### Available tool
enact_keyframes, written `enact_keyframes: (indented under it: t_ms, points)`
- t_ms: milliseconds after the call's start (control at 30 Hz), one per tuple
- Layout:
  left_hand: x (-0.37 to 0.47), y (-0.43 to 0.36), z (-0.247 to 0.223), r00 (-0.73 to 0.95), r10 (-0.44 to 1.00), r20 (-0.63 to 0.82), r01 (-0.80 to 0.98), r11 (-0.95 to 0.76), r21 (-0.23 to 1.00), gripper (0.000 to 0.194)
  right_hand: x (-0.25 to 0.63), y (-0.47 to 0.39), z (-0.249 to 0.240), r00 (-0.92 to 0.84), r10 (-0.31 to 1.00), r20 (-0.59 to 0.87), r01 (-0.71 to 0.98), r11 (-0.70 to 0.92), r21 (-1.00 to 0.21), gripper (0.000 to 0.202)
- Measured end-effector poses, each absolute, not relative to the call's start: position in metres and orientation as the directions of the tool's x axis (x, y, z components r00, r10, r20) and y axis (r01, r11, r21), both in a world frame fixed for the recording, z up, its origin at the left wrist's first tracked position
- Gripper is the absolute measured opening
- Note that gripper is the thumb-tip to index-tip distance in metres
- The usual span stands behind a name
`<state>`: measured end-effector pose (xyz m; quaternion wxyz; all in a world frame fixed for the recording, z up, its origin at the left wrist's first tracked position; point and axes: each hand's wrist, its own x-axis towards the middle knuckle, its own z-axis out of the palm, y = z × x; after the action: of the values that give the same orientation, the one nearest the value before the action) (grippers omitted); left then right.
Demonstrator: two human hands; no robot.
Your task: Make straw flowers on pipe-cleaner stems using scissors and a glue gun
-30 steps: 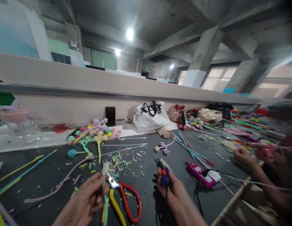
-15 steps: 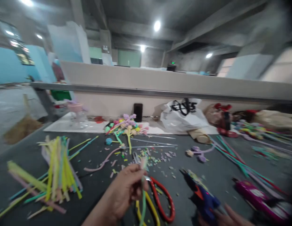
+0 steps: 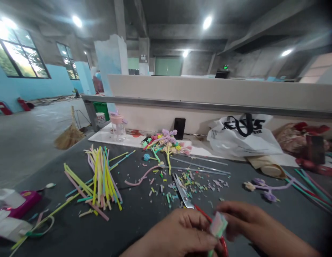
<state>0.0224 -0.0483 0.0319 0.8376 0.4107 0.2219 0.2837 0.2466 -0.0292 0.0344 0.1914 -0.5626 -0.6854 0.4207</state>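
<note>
My left hand (image 3: 185, 233) is closed, pinching a light green pipe cleaner with a small pink and green tip (image 3: 218, 225) pointing up. Close to the right of that tip is my right hand (image 3: 248, 223), its fingers loosely bent and somewhat blurred; I see nothing held in it. Scissors (image 3: 185, 194) with red handles lie partly under my left hand, blades toward the back. Around the blades are scattered many small pastel clippings (image 3: 194, 182). A purple pipe cleaner stem with small balls (image 3: 270, 187) rests to the right.
A bundle of pastel pipe cleaners (image 3: 103, 178) lies at left, near a magenta and white device (image 3: 20, 207). Finished-looking fuzzy flowers (image 3: 166, 141), a dark phone (image 3: 179, 128), a lidded glass cup (image 3: 118, 130) and a white bag (image 3: 240, 137) stand along the back panel (image 3: 198, 91).
The view has swung left. My right hand has come away from the blue glue gun, now out of view, to beside the tip in my left hand.
</note>
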Motion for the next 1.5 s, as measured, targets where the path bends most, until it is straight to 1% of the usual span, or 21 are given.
enact_keyframes:
  t_ms: [33,100,133,167,200,300,400,467,533,600,633,833,933,1033,1167,1267,1333,1400,1500]
  points:
    - [0.017,-0.049,0.025,0.726,0.677,-0.12,-0.316,0.483,0.816,0.02,0.221,-0.017,0.045,-0.372,0.911,-0.181,0.6,0.087,-0.795,0.016]
    - [0.006,-0.05,0.011,0.714,0.693,-0.1,-0.33,0.459,0.825,0.022,0.173,0.007,0.053,-0.436,0.889,-0.142,0.637,0.193,-0.746,0.015]
    - [0.001,-0.051,0.005,0.707,0.7,-0.098,-0.337,0.455,0.824,0.024,0.153,0.018,0.052,-0.475,0.874,-0.101,0.663,0.28,-0.694,0.018]
    - [-0.004,-0.051,0.001,0.706,0.701,-0.1,-0.338,0.458,0.822,0.026,0.136,0.029,0.047,-0.521,0.853,-0.042,0.685,0.388,-0.616,0.021]
    - [-0.007,-0.05,-0.002,0.708,0.699,-0.103,-0.341,0.465,0.817,0.029,0.122,0.04,0.04,-0.543,0.84,-0.015,0.686,0.433,-0.585,0.021]
    - [-0.012,-0.049,-0.004,0.72,0.684,-0.12,-0.348,0.505,0.79,0.033,0.096,0.066,0.018,-0.581,0.814,0.027,0.684,0.506,-0.526,0.023]
    - [-0.011,-0.047,-0.001,0.727,0.674,-0.131,-0.352,0.529,0.772,0.031,0.083,0.081,0.001,-0.64,0.768,0.035,0.665,0.576,-0.475,0.029]
    - [-0.009,-0.046,0.0,0.722,0.683,-0.112,-0.377,0.524,0.764,0.032,0.079,0.085,-0.005,-0.672,0.74,0.031,0.652,0.611,-0.449,0.028]
    - [-0.009,-0.045,0.0,0.706,0.702,-0.091,-0.413,0.513,0.753,0.034,0.078,0.087,-0.009,-0.702,0.712,0.013,0.638,0.638,-0.431,0.021]
    - [-0.009,-0.044,0.0,0.691,0.717,-0.09,-0.438,0.515,0.737,0.035,0.079,0.091,-0.009,-0.728,0.685,-0.024,0.627,0.652,-0.425,0.007]
    - [-0.009,-0.044,-0.001,0.686,0.721,-0.095,-0.45,0.523,0.724,0.035,0.081,0.094,-0.009,-0.73,0.682,-0.037,0.63,0.651,-0.423,0.005]
    - [-0.005,-0.042,-0.005,0.695,0.717,-0.059,-0.489,0.531,0.692,0.037,0.087,0.124,-0.008,-0.607,0.795,0.022,0.724,0.564,-0.398,0.017]
    - [-0.003,-0.041,-0.009,0.702,0.71,-0.056,-0.487,0.537,0.689,0.037,0.078,0.129,-0.015,-0.595,0.803,-0.011,0.729,0.534,-0.429,0.023]
    - [-0.004,-0.04,-0.011,0.714,0.698,-0.053,-0.484,0.547,0.683,0.033,0.067,0.127,-0.02,-0.562,0.825,-0.047,0.728,0.467,-0.502,0.026]
    - [-0.008,-0.038,-0.008,0.708,0.704,-0.05,-0.501,0.551,0.667,0.025,0.07,0.12,-0.011,-0.462,0.883,-0.087,0.688,0.294,-0.664,0.023]
    - [-0.009,-0.038,-0.003,0.623,0.772,-0.123,-0.531,0.533,0.659,0.024,0.09,0.107,0.004,-0.384,0.915,-0.127,0.586,0.135,-0.799,0.016]
    - [-0.009,-0.038,0.001,0.551,0.816,-0.175,-0.532,0.505,0.68,0.025,0.109,0.092,0.014,-0.369,0.914,-0.169,0.501,0.042,-0.864,0.011]
    - [-0.008,-0.039,0.005,0.489,0.847,-0.21,-0.518,0.475,0.711,0.027,0.127,0.072,0.022,-0.375,0.899,-0.226,0.435,-0.044,-0.899,0.009]
    - [-0.005,-0.042,0.009,0.388,0.878,-0.281,-0.469,0.45,0.76,0.027,0.149,0.041,0.028,-0.361,0.88,-0.309,0.385,-0.161,-0.909,0.019]
